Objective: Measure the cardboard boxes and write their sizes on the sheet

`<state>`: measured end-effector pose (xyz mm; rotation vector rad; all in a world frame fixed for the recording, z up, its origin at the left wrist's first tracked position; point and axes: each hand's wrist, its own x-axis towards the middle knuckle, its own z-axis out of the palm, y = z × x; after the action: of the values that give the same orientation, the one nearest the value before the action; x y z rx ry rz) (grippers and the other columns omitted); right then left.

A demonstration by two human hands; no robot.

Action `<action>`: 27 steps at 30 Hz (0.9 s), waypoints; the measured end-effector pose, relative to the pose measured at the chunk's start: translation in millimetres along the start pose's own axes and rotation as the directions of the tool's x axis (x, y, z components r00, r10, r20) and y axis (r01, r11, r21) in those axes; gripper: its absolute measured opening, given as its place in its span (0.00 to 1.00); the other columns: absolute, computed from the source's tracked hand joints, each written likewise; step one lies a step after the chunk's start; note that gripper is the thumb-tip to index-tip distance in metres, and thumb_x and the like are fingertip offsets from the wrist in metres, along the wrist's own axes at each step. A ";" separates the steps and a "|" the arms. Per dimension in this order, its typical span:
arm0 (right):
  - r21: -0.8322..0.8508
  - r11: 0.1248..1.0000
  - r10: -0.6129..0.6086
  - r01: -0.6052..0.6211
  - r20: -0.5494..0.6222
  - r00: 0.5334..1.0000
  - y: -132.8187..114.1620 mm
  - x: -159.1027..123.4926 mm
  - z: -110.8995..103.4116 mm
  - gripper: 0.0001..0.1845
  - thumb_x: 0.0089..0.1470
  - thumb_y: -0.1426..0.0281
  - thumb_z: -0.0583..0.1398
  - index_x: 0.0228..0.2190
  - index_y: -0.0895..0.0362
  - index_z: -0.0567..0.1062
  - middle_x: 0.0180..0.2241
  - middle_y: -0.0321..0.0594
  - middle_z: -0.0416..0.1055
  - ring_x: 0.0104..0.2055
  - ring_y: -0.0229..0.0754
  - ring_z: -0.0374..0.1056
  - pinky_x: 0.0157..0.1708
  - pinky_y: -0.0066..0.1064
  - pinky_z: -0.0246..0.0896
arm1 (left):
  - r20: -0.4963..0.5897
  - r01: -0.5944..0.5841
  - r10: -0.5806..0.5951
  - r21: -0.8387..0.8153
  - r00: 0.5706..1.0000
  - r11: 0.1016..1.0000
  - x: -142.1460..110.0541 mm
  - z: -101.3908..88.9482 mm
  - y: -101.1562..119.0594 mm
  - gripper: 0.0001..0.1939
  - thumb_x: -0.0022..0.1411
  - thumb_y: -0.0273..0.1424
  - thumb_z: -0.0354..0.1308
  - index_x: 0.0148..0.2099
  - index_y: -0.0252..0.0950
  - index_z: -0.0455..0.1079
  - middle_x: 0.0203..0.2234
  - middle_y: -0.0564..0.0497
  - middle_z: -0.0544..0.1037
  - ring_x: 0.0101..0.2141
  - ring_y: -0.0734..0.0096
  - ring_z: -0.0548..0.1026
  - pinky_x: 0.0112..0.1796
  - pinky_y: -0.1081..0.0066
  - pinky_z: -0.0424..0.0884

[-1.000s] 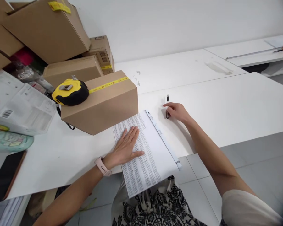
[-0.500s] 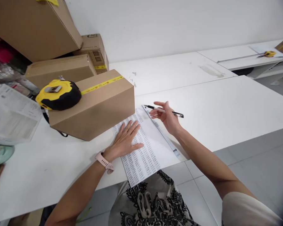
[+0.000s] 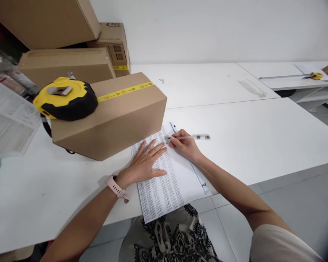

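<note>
Columns of small handwriting cover the left part of a white sheet of paper (image 3: 184, 174), which hangs a little over the table's front edge. My left hand (image 3: 147, 162) lies flat on the sheet with its fingers spread. In my right hand (image 3: 187, 147) a pen (image 3: 200, 137) is pinched, its tip at the paper near the top of the written columns. The pen's rear end is blurred. Under the sheet's right side shows a pale blue printed edge (image 3: 200, 178), perhaps of another sheet or pad.
A cardboard box (image 3: 131, 123) with yellow tape stands just left of the paper, a yellow and black tape measure (image 3: 67, 98) on top of it. More boxes (image 3: 68, 62) are stacked behind. Papers in plastic (image 3: 11, 120) lie at the left. Another tape measure (image 3: 316, 75) is at far right.
My right hand has come down onto the paper, its fingers now closed round the pen with the tip at the sheet. My left hand stays flat. The view has shifted slightly.
</note>
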<state>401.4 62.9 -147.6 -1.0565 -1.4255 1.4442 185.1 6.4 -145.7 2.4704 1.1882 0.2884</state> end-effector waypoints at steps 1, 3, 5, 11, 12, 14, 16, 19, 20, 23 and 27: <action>-0.068 0.998 -0.011 0.009 -0.027 1.000 0.4 0.1 -0.9 0.18 0.56 0.53 0.62 0.31 0.52 0.64 0.21 0.31 0.68 0.24 0.38 0.64 0.28 0.35 0.61 | 0.000 -0.001 0.001 -0.004 1.000 1.000 0.0 0.4 -0.5 0.41 0.61 0.51 0.59 0.70 0.43 0.52 0.70 0.47 0.52 0.70 0.49 0.42 0.66 0.46 0.34; -0.210 0.977 -0.040 0.023 -0.078 0.996 0.8 -0.5 -1.9 0.18 0.60 0.53 0.58 0.28 0.52 0.62 0.18 0.29 0.64 0.21 0.36 0.58 0.24 0.33 0.54 | 0.001 -0.002 0.002 -0.007 1.000 1.000 0.1 0.9 -1.0 0.40 0.61 0.51 0.59 0.69 0.43 0.52 0.70 0.46 0.52 0.70 0.48 0.42 0.66 0.46 0.34; -0.295 0.954 -0.078 0.045 -0.102 0.992 1.9 -1.1 -1.6 0.18 0.61 0.54 0.57 0.28 0.52 0.63 0.18 0.29 0.62 0.20 0.35 0.56 0.23 0.32 0.50 | 0.002 -0.006 0.005 0.004 1.000 1.000 0.1 0.9 -1.1 0.40 0.61 0.51 0.59 0.69 0.43 0.52 0.70 0.46 0.52 0.70 0.48 0.42 0.65 0.46 0.34; -0.095 0.991 -0.099 0.095 -0.038 0.994 11.4 2.5 1.0 0.17 0.55 0.56 0.64 0.35 0.53 0.66 0.26 0.33 0.68 0.28 0.38 0.66 0.29 0.33 0.62 | 0.023 -0.006 0.004 0.070 1.000 0.998 -0.3 1.3 -1.8 0.41 0.63 0.55 0.54 0.70 0.44 0.47 0.71 0.48 0.50 0.70 0.51 0.40 0.66 0.47 0.32; -0.085 0.992 -0.094 0.091 -0.035 0.995 12.1 2.9 1.3 0.17 0.54 0.56 0.65 0.34 0.53 0.65 0.25 0.33 0.68 0.27 0.38 0.67 0.28 0.33 0.62 | 0.030 -0.004 0.002 0.079 1.000 0.997 -0.3 1.5 -2.0 0.41 0.63 0.55 0.53 0.70 0.44 0.47 0.71 0.48 0.49 0.70 0.51 0.39 0.66 0.47 0.32; -0.129 0.988 -0.087 0.081 -0.037 0.996 11.6 2.7 2.0 0.16 0.55 0.58 0.64 0.32 0.53 0.63 0.21 0.30 0.64 0.23 0.36 0.63 0.24 0.31 0.56 | 0.043 -0.001 -0.003 0.094 0.999 0.996 -0.1 1.6 -2.5 0.41 0.63 0.56 0.52 0.70 0.44 0.46 0.71 0.48 0.49 0.70 0.52 0.38 0.66 0.47 0.32; -0.224 0.970 -0.102 0.089 -0.046 0.994 8.5 1.2 3.1 0.15 0.57 0.60 0.61 0.29 0.52 0.62 0.18 0.27 0.59 0.20 0.34 0.56 0.21 0.30 0.49 | 0.051 0.002 -0.007 0.102 0.999 0.995 0.2 1.6 -2.5 0.41 0.63 0.57 0.52 0.70 0.44 0.46 0.71 0.49 0.48 0.70 0.52 0.37 0.66 0.47 0.32; -0.357 0.928 -0.127 0.102 -0.045 0.991 2.9 -0.9 4.6 0.12 0.58 0.64 0.59 0.27 0.53 0.61 0.18 0.26 0.55 0.19 0.33 0.52 0.21 0.29 0.45 | 0.059 0.004 -0.010 0.102 0.998 0.995 0.3 1.5 -2.1 0.41 0.63 0.57 0.51 0.70 0.43 0.46 0.72 0.49 0.47 0.70 0.53 0.37 0.66 0.47 0.32; -0.383 0.918 -0.127 0.101 -0.043 0.991 1.5 -1.3 4.8 0.11 0.58 0.65 0.58 0.27 0.53 0.61 0.18 0.26 0.55 0.20 0.33 0.52 0.21 0.29 0.45 | 0.059 0.004 -0.010 0.101 0.998 0.995 0.2 1.5 -1.9 0.41 0.63 0.57 0.52 0.70 0.43 0.47 0.72 0.49 0.47 0.70 0.53 0.37 0.66 0.47 0.33; -0.421 0.902 -0.127 0.097 -0.043 0.991 0.2 -1.3 5.2 0.10 0.57 0.66 0.58 0.27 0.53 0.61 0.17 0.26 0.55 0.20 0.34 0.52 0.22 0.29 0.45 | 0.050 0.001 -0.007 0.101 0.999 0.995 -0.1 1.7 -1.7 0.41 0.63 0.56 0.52 0.70 0.43 0.47 0.72 0.50 0.47 0.70 0.53 0.37 0.66 0.47 0.32; -0.427 0.897 -0.142 0.111 -0.041 0.989 1.3 -0.4 5.5 0.11 0.55 0.65 0.59 0.26 0.53 0.61 0.17 0.26 0.55 0.20 0.34 0.52 0.22 0.29 0.44 | 0.047 -0.001 -0.004 0.107 0.999 0.994 -0.5 2.3 -2.1 0.41 0.63 0.57 0.52 0.70 0.42 0.47 0.72 0.49 0.47 0.70 0.53 0.36 0.66 0.48 0.31</action>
<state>396.2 60.8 -148.9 -1.2382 -1.7691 1.0122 184.1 6.6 -148.7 2.5530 1.2158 0.1696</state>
